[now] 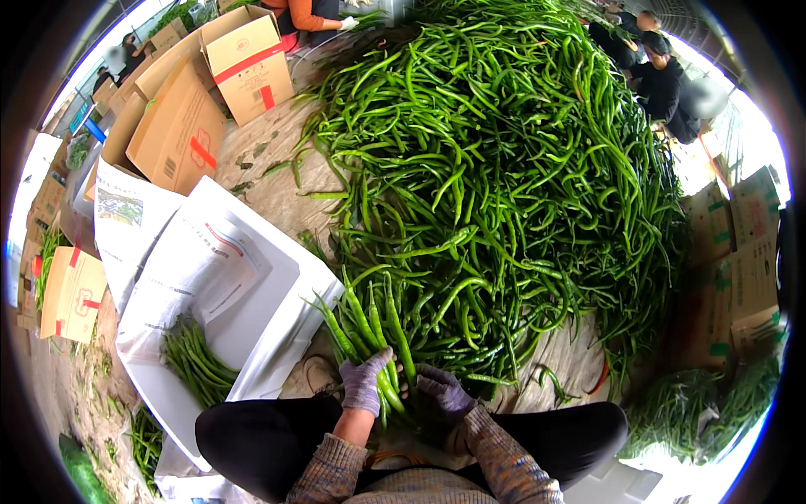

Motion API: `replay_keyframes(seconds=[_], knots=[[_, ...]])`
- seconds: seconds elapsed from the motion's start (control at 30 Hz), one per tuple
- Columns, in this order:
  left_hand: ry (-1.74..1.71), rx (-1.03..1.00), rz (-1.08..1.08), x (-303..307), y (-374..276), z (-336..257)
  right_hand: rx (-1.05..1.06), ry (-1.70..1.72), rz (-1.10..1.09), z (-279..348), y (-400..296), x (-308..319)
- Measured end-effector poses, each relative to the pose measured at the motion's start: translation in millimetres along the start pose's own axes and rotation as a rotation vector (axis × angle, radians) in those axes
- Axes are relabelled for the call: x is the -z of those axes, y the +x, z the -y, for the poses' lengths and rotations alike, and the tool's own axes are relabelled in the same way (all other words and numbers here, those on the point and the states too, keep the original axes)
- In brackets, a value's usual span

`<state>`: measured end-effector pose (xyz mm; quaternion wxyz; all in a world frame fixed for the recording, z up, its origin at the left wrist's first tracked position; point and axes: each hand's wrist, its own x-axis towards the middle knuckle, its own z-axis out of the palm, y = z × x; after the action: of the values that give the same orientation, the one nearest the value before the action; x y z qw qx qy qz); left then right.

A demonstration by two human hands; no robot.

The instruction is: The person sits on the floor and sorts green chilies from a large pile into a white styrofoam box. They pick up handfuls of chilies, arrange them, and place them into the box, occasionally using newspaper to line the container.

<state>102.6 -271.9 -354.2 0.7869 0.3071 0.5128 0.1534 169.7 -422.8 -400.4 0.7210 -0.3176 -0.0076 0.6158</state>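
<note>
In my gloved left hand (367, 382) is a small bunch of long green chili peppers (365, 324), tips pointing away from me. My right hand (442, 387), also gloved, has its fingers at the bunch's right side, on a single pepper (398, 324) close to the others. Both hands are between my knees. Just beyond them rises a large heap of green chili peppers (478, 189). To my left a white foam box (302, 296) is lined with printed newspaper (182, 277) and contains a layer of peppers (198, 365).
Cardboard boxes (252, 75) stand at the upper left, and more cartons (737, 252) at the right edge. Bagged peppers (680, 403) lie at the lower right. One person in an orange sleeve (305, 14) works at the top. Other people (661, 82) sit beyond the heap.
</note>
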Motion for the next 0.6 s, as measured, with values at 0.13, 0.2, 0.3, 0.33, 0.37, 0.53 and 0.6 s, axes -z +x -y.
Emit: replay_keyframes(seconds=[0.13, 0.2, 0.3, 0.33, 0.37, 0.53, 0.6], knots=[[0.028, -0.126, -0.001, -2.9, 13.1, 9.3, -0.083, -0.981, -0.118, 11.1, 12.0, 27.4], [0.012, -0.136, -0.036, 0.8, 20.7, 15.7, -0.370, -1.583, -0.111, 32.1, 31.8, 14.6], [0.037, -0.095, -0.071, 2.6, 25.4, 15.9, 0.182, -1.620, -0.359, 43.8, 63.2, 57.5], [0.001, -0.063, -0.103, 6.0, 27.8, 16.4, 0.298, -1.636, -0.465, 59.2, 84.9, 55.0], [-0.014, -0.069, -0.094, 2.5, 25.1, 11.7, 0.415, -1.648, -0.583, 86.8, 113.3, 49.6], [-0.048, -0.051, -0.056, -4.1, 25.2, 10.8, 0.427, -2.036, -0.776, 182.3, 234.6, 77.7], [-0.062, -0.055, -0.065, -4.5, 28.7, 12.0, -0.042, -2.229, -0.833, 207.3, 266.6, 91.4]])
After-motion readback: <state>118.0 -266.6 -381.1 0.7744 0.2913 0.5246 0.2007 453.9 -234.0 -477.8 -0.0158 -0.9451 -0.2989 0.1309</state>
